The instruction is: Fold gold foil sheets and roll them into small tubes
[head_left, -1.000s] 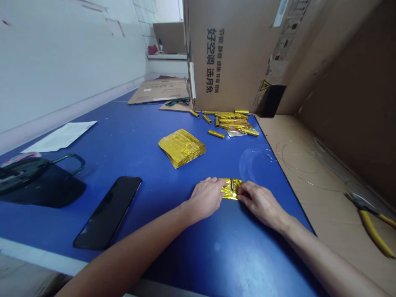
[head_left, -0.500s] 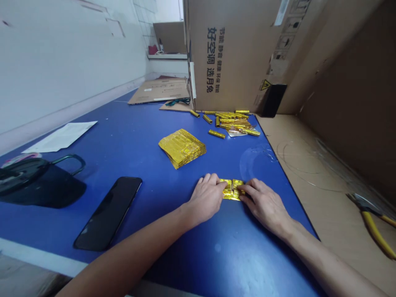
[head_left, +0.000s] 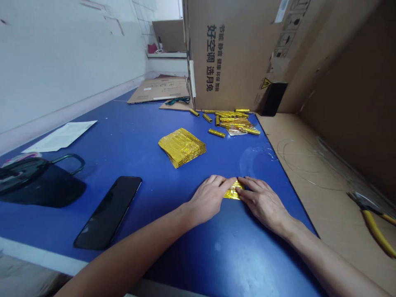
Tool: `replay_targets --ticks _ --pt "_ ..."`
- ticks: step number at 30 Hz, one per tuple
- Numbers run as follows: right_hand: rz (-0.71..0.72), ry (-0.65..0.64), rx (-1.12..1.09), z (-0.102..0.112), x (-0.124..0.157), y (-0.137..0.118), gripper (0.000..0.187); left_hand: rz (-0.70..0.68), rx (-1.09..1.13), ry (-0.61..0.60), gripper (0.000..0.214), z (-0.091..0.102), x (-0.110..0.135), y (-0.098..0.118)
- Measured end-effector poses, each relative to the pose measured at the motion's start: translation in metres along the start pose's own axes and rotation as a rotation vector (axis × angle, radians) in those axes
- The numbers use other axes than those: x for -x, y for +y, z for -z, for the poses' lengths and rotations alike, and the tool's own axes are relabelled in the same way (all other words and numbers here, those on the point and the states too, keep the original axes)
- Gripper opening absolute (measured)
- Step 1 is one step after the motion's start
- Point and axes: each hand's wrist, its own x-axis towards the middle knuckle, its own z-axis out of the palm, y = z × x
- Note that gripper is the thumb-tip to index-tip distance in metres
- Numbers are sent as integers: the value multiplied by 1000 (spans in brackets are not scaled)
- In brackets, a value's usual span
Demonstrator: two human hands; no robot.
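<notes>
A small folded gold foil piece (head_left: pixel 232 193) lies on the blue table (head_left: pixel 133 144) in front of me. My left hand (head_left: pixel 208 199) and my right hand (head_left: pixel 262 201) rest flat on either side of it. Their outstretched fingertips meet over the foil and press it down, hiding most of it. Further back sits a stack of flat gold foil sheets (head_left: pixel 182 146). Beyond that, a pile of rolled gold foil tubes (head_left: pixel 232 121) lies at the foot of a big cardboard box (head_left: pixel 235 53).
A black phone (head_left: pixel 108 212) and a dark bag (head_left: pixel 37 183) lie at the left, with a white paper (head_left: pixel 60 136) behind them. Cardboard sheeting (head_left: pixel 312 173) covers the right side, with thin wire loops and yellow-handled pliers (head_left: pixel 371 225) on it.
Both hands have slid inward over the foil piece. Their fingers have gone from pinching its ends to lying flat across it, so less of the foil shows.
</notes>
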Motion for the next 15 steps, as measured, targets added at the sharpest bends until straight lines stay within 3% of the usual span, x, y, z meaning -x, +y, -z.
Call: replay_targets --ticks 5,11,15 --pt "-6 2 2 1 -1 0 25 -7 7 2 32 0 0 0" --pt "-42 7 -59 -2 0 2 24 -90 -17 -33 54 -3 2 -3" --pt "-86 11 -160 -7 1 7 24 -150 -33 -53 52 -6 1 -7"
